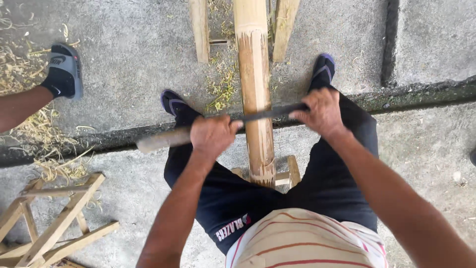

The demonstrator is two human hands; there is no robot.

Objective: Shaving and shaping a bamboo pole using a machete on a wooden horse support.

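Note:
A long bamboo pole (pixel 256 89) runs away from me between my legs, its near end resting on a small wooden stand (pixel 287 176). Its surface is pale and scraped below a darker band. A long dark blade (pixel 265 114) with a wooden handle (pixel 161 140) lies crosswise on the pole. My left hand (pixel 213 135) grips the tool near the handle, left of the pole. My right hand (pixel 322 111) grips the blade's far end, right of the pole.
Two wooden slats (pixel 200 30) flank the pole at the top. Bamboo shavings (pixel 39 134) litter the concrete at left. Another person's leg and sandalled foot (pixel 62 72) stand at upper left. A wooden frame (pixel 49 228) lies at lower left. A dark groove (pixel 421 92) crosses the floor.

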